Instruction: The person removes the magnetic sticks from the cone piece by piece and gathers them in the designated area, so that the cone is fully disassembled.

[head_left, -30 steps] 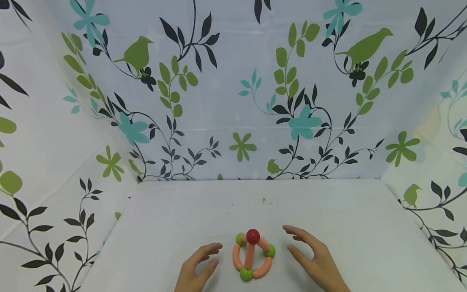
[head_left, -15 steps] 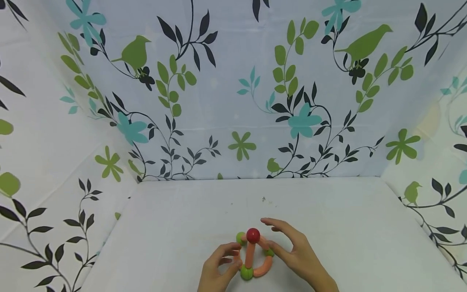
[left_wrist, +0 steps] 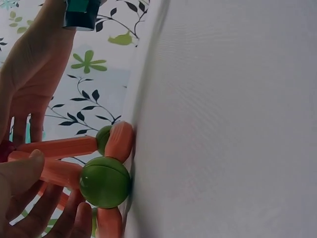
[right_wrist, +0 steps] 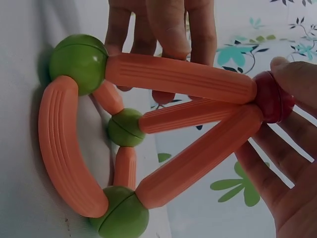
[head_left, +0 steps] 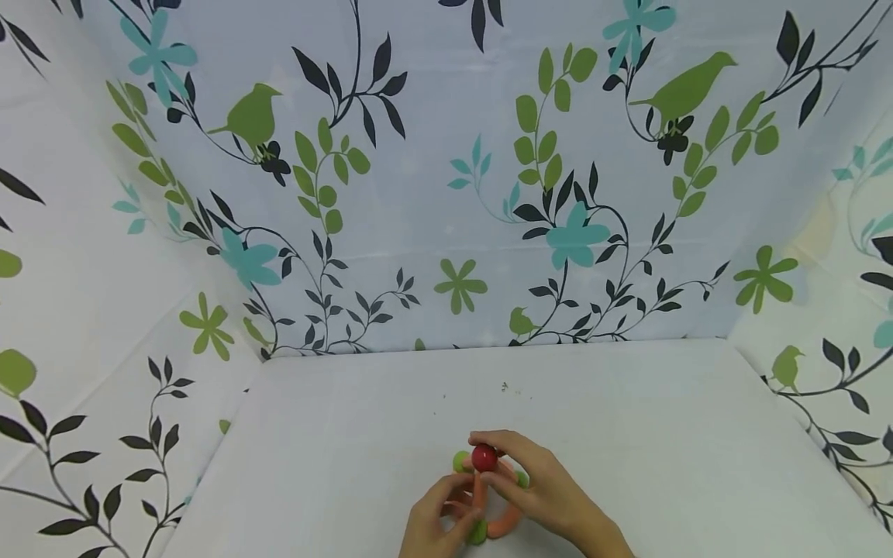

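Observation:
A cone-shaped building toy of orange rods and green balls stands on the white table (head_left: 335, 449). A red ball (head_left: 484, 457) tops it, where several straight rods meet. My right hand (head_left: 540, 480) pinches this red ball between thumb and fingers. Lower down, on the toy's left side, my left hand (head_left: 439, 515) holds a straight orange rod (left_wrist: 62, 172), its thumb laid along it. Below that rod a green ball (left_wrist: 105, 182) rests at the base. Curved orange rods (right_wrist: 67, 148) link the green balls in a ring. In the head view both hands hide parts of the toy.
A white cloth (head_left: 391, 232) printed with leaves, birds and flowers hangs behind the table and along both sides. Small dark specks (head_left: 505, 386) mark the tabletop beyond the toy.
Both hands have come inward from either side of the toy. The left has taken hold of a straight rod and the right has closed on the red ball. The toy stays in place.

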Tool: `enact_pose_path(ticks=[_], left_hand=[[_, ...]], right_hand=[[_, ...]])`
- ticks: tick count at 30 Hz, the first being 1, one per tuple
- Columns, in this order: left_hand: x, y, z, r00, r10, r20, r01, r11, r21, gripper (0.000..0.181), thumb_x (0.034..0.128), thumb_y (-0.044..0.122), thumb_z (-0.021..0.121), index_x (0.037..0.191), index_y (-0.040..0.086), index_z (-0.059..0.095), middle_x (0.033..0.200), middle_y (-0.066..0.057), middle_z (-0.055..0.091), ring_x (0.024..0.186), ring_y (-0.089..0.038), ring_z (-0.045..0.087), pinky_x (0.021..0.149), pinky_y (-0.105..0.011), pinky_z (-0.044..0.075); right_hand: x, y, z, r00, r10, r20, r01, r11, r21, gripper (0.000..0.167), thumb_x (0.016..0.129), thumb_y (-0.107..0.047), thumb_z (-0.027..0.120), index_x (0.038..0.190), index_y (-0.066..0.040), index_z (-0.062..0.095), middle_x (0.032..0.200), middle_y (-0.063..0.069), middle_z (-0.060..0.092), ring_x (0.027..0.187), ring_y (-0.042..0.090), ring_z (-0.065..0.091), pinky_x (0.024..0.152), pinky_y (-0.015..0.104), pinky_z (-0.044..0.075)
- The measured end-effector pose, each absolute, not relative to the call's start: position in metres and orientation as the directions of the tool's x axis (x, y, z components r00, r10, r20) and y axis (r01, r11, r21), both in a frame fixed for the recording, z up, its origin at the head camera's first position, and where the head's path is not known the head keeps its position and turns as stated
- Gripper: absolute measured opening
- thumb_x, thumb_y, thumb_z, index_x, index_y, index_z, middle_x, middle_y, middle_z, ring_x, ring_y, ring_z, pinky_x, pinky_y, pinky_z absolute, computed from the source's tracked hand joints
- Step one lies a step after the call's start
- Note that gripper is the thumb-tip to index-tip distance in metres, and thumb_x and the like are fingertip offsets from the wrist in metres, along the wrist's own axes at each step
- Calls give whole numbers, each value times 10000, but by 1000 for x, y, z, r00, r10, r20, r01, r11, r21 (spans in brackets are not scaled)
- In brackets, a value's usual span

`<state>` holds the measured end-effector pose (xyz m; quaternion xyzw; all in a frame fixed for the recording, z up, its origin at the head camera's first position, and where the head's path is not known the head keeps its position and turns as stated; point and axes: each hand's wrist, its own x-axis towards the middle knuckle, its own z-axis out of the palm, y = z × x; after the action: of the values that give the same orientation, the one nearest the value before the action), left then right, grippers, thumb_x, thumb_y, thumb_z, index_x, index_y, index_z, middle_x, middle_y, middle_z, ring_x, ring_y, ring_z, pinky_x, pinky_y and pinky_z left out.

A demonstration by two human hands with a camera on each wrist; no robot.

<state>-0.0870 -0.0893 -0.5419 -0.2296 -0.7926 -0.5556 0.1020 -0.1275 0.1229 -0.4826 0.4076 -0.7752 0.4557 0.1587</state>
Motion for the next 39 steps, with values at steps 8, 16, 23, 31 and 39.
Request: enact_pose_path(ticks=[8, 16, 23, 31, 39], left_hand=[[-93, -86, -544, -855, 287, 431, 509, 317, 800, 342, 940, 85, 759, 1264, 82, 651, 1089, -73, 749, 921, -29, 687, 714, -234, 608], [-98, -92, -539, -852, 296, 431, 519, 373, 769, 374, 913, 29, 760, 1266, 77, 647, 1097, -53, 759, 942, -109, 717, 737, -251, 609], [-108, -86, -526, -900, 285, 330, 422, 383, 822, 368, 962, 76, 729, 1310, 170, 654, 1187, 15, 759, 1028, -96, 714, 825, -281, 609], [-114, -74, -517, -935, 225, 273, 340, 359, 869, 231, 1026, 242, 679, 1254, 283, 677, 1184, 86, 751, 1080, -113, 707, 909, -307, 598], [-125, -63, -519, -945, 215, 245, 299, 274, 914, 220, 1000, 253, 713, 1219, 235, 705, 1165, 53, 765, 1070, -90, 709, 916, -303, 601]], right_hand=[[-125, 122, -481, -617, -494, 612, -783, 310, -539, 546, 935, -75, 770, 1437, -196, 589, 1353, -15, 681, 1239, 161, 648, 1052, 255, 533], [-127, 120, -483, -660, -476, 581, -749, 353, -561, 563, 909, -93, 803, 1418, -233, 609, 1333, -35, 687, 1230, 128, 650, 1026, 281, 557], [-128, 121, -481, -690, -405, 601, -723, 423, -545, 486, 899, -91, 815, 1340, -206, 645, 1278, -36, 699, 1168, 108, 660, 996, 237, 558], [-125, 125, -478, -727, -341, 596, -665, 564, -490, 451, 855, -91, 859, 1262, -137, 668, 1230, -56, 694, 1138, 107, 668, 957, 282, 590], [-127, 130, -479, -713, -325, 622, -657, 619, -430, 493, 810, -77, 888, 1251, -104, 668, 1162, 10, 717, 1082, 145, 692, 899, 328, 616]])
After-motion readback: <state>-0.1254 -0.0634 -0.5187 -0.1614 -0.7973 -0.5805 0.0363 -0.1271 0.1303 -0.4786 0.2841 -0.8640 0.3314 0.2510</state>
